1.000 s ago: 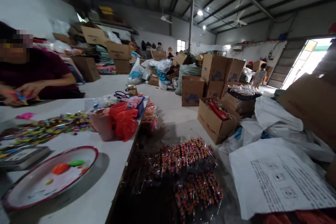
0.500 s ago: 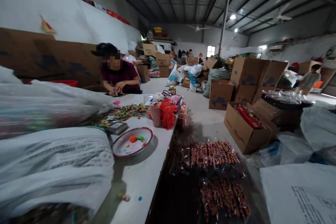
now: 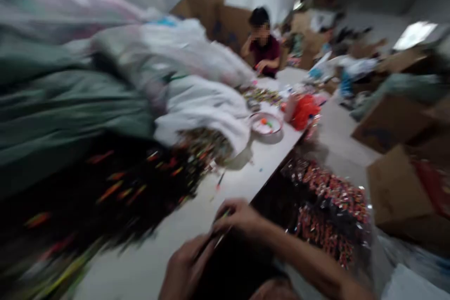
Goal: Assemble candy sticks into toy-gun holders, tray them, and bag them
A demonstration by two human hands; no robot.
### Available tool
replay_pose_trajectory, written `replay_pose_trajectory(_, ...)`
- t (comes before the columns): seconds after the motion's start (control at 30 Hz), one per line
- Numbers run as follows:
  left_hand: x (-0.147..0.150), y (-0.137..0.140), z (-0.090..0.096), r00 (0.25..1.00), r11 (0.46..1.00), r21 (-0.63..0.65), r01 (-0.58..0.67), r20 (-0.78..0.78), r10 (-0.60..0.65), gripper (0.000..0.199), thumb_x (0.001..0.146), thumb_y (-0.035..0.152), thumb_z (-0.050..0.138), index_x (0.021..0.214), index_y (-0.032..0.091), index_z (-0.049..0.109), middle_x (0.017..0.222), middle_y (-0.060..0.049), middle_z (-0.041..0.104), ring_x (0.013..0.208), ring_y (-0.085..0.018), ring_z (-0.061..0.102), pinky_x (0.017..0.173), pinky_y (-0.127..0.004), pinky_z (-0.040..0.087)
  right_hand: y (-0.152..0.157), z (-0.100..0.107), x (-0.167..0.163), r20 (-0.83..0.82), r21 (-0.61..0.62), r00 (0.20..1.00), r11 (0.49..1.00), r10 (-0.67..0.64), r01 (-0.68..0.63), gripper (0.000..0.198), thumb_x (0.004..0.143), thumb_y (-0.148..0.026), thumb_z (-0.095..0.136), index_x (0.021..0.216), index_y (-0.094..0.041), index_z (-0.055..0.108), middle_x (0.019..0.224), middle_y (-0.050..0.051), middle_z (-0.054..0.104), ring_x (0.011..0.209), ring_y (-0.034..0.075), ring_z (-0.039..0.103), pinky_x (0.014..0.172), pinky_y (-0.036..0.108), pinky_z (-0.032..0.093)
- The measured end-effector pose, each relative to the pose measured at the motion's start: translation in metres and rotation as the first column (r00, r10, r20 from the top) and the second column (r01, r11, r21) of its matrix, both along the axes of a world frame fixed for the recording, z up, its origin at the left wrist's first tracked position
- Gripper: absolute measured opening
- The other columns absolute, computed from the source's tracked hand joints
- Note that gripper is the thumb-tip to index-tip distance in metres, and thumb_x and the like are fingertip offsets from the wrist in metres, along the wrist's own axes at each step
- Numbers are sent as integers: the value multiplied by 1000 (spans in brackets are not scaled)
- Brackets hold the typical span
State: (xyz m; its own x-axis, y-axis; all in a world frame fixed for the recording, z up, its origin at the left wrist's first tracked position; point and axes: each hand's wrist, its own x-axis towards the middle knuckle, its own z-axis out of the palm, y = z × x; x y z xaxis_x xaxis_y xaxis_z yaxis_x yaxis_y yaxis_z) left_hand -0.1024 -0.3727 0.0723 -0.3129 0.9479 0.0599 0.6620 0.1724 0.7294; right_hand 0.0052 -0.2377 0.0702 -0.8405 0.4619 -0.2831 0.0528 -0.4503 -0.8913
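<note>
My right hand (image 3: 241, 218) is at the white table's (image 3: 242, 180) front edge, fingers curled in a pinch. A small yellow-green bit shows at its fingertips, too blurred to name. Close against it, my left hand (image 3: 190, 258) has its fingers pressed together and pointing at the right hand's fingertips; whatever it holds is hidden. Left of the hands spreads a dark heap of small pieces with orange and yellow ends (image 3: 119, 190), spilling from a white sack (image 3: 211, 103). A thin dark piece with a pink end (image 3: 220, 181) lies alone on the table.
Farther along the table stand a red-rimmed dish (image 3: 266, 132), a red plastic bag (image 3: 304, 110) and a pile of colourful pieces (image 3: 262, 95). A co-worker (image 3: 265, 49) sits at the far end. Bagged pieces (image 3: 330, 187) and cardboard boxes (image 3: 401, 187) lie right; green sacks (image 3: 70, 103) rise left.
My view has swung down and left, with strong blur. Both my hands and the dark heap have come into view. The co-worker has raised one hand towards the head.
</note>
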Motion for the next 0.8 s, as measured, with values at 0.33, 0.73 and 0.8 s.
replay_pose_trajectory(0.33, 13, -17, 6, 996, 998, -67, -8, -88, 3, 22, 91, 25, 44, 90, 24, 66, 80, 1, 69, 74, -13, 60, 73, -27, 40, -7, -14, 10, -61, -81, 985, 983, 161, -166, 24, 65, -30, 76, 76, -14, 63, 58, -1, 64, 51, 10, 58, 55, 22, 47)
replay_pose_trajectory(0.73, 14, -25, -6, 987, 998, -65, -19, -163, 8, 26, 94, 25, 39, 80, 20, 60, 70, 1, 63, 64, -12, 54, 71, -28, 37, -10, -11, 7, -26, 156, 966, 955, 259, -252, 25, 74, -38, 70, 77, -14, 64, 59, -1, 63, 52, 10, 58, 55, 23, 46)
replay_pose_trajectory(0.8, 15, -28, -8, 986, 1000, -30, 3, -165, -8, 28, 94, 26, 37, 79, 19, 60, 67, 1, 61, 62, -11, 52, 71, -28, 38, -10, -5, 9, -9, 227, 960, 935, 281, -272, 23, 74, -36, 69, 75, -14, 63, 59, -2, 61, 52, 10, 57, 54, 22, 45)
